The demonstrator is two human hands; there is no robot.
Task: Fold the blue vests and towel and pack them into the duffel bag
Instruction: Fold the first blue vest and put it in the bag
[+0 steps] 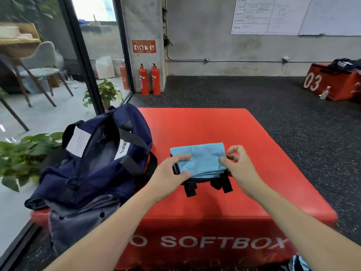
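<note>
A folded light-blue vest [203, 160] with black trim and black straps lies in the middle of the red soft box [244, 133]. My left hand [172, 169] grips the vest's left edge, thumb on top. My right hand [237, 165] pinches the vest's right edge between thumb and fingers. The navy duffel bag [101, 167] stands on the box's left part, its top zip open and the inside showing. More light-blue fabric [299, 264] peeks in at the bottom edge, right of centre.
Potted plants [21, 155] and a glass wall are left of the bag. Two red fire extinguishers [149, 79] stand at the back wall. A second red box [332, 81] marked 03 with dark fabric on top sits far right on the dark floor.
</note>
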